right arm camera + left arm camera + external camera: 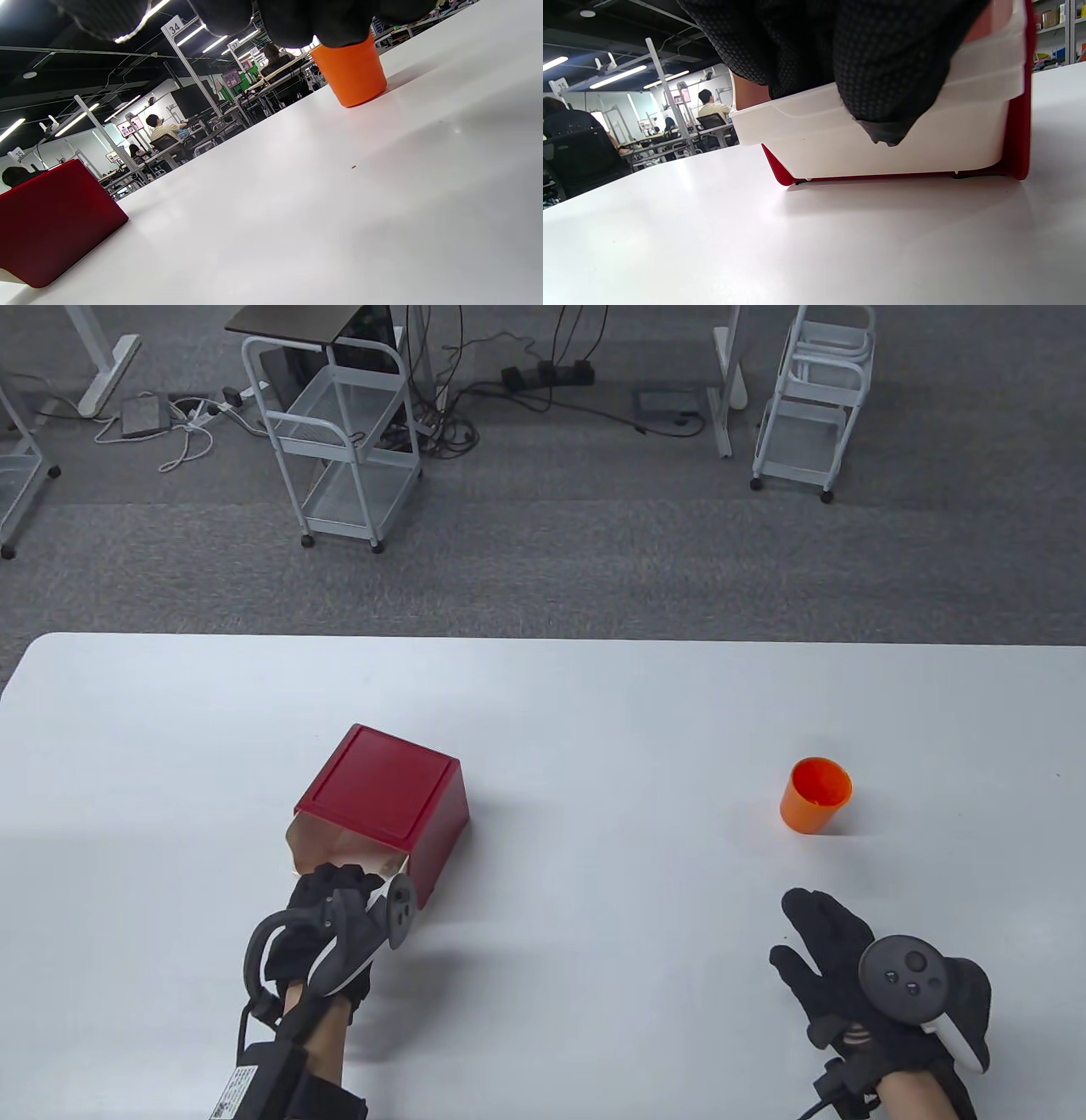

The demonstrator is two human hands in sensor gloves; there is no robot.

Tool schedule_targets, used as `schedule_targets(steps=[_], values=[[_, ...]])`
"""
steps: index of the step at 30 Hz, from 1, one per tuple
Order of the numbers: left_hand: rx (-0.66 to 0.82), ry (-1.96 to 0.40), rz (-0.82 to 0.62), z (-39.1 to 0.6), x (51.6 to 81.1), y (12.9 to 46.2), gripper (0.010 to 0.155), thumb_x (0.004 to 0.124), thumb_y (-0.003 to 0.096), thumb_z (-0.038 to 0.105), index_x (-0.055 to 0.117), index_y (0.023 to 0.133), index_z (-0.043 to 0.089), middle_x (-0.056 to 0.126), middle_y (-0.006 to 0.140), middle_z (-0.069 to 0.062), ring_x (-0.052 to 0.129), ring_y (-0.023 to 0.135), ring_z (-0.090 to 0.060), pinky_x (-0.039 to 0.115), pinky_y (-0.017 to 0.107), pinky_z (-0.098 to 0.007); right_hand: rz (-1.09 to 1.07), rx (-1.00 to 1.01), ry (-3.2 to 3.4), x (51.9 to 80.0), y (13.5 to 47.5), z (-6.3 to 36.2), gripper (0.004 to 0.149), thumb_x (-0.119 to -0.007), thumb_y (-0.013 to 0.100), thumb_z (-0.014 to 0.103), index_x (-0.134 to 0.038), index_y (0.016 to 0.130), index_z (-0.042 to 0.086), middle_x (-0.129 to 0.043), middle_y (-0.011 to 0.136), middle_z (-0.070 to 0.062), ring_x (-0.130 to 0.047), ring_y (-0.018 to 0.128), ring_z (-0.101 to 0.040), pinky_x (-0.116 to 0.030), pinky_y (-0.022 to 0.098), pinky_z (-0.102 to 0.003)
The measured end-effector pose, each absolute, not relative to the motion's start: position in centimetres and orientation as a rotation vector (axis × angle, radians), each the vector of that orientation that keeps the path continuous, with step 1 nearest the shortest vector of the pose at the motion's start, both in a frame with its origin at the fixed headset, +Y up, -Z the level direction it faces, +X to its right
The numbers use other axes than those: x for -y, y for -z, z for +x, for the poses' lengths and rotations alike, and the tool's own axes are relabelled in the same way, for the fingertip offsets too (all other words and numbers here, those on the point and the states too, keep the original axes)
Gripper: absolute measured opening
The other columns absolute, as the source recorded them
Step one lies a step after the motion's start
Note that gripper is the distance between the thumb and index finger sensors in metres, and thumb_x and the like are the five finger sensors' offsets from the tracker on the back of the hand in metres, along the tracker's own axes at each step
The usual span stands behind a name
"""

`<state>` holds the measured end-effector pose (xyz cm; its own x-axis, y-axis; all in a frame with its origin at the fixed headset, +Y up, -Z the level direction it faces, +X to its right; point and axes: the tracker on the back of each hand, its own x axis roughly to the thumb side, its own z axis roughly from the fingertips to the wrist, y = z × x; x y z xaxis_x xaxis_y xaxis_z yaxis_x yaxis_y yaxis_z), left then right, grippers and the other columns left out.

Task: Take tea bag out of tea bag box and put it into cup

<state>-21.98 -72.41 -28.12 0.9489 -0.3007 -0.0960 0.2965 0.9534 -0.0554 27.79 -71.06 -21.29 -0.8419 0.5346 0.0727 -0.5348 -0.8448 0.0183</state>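
Observation:
The red tea bag box (pixel 373 789) stands left of centre on the table, its white inner drawer (pixel 339 844) slid out toward me. My left hand (pixel 335 886) reaches over the drawer's front edge; in the left wrist view the gloved fingers (pixel 882 63) hang over the white drawer (pixel 882 144) inside the red shell (pixel 1018 140). The fingertips and any tea bag are hidden. The orange cup (pixel 814 796) stands upright at the right. My right hand (pixel 819 933) lies open and empty, fingers spread, a little in front of the cup, which also shows in the right wrist view (pixel 350 72).
The white table (pixel 594 712) spans the view, its far edge beyond the box and cup. The stretch between box and cup is bare tabletop. White wire carts and cables stand on the floor beyond. The box also shows in the right wrist view (pixel 55 220).

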Motion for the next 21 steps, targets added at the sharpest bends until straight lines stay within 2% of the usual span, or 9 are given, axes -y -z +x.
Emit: schedule_targets(steps=[21], values=[[-0.060, 0.305, -0.038, -22.7, 72.4, 26.6, 0.046, 0.090, 0.0363, 0.038, 0.085, 0.081, 0.047, 0.091, 0.097, 0.019, 0.088, 0.094, -0.013, 0.076, 0.074, -0.031, 0.106, -0.008, -2.580, 71.2, 21.3, 27.7, 0.068, -0.068, 0.046, 0.056, -0.053, 0.103, 0.022, -0.054, 0.110, -0.022, -0.058, 0.095, -0.053, -0.054, 0.069, -0.064]])
